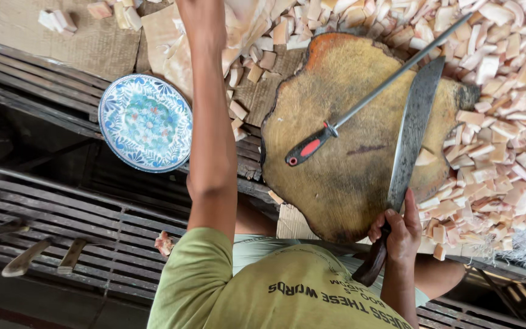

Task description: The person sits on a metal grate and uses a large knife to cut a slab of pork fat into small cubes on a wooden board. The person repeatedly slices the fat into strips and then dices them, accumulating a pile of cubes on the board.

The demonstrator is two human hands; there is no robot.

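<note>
Here, one cleaver (412, 131) lay lengthwise on the chopping block (342, 183), tip pointing away, right hand (397, 231) gripping its handle; one sharpening steel (372, 100) lay diagonally; the left hand (199, 18) couldn't be judged.

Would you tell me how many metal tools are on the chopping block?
2: a sharpening steel lying diagonally across it, and a large knife beside it, gripped by the right hand. None appears hidden.
</note>
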